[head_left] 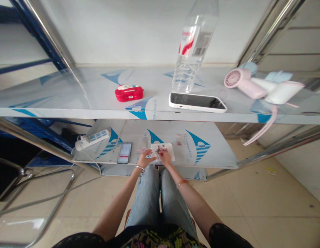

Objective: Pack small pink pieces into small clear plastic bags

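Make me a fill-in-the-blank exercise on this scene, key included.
1. Of the bare left hand and the bare right hand, only the ____ has a thin orange-brown band at its wrist.
2. The small flat rectangular sheet at both hands is colored ____.
3. The rounded red case lies to the ____ of the white-cased, black-screened phone.

Missing words: right; white; left.

Lower shelf film [169,132] bears "PE Protective Film". Lettering on bottle label [192,42] and red earbud case [129,93]: illegible.
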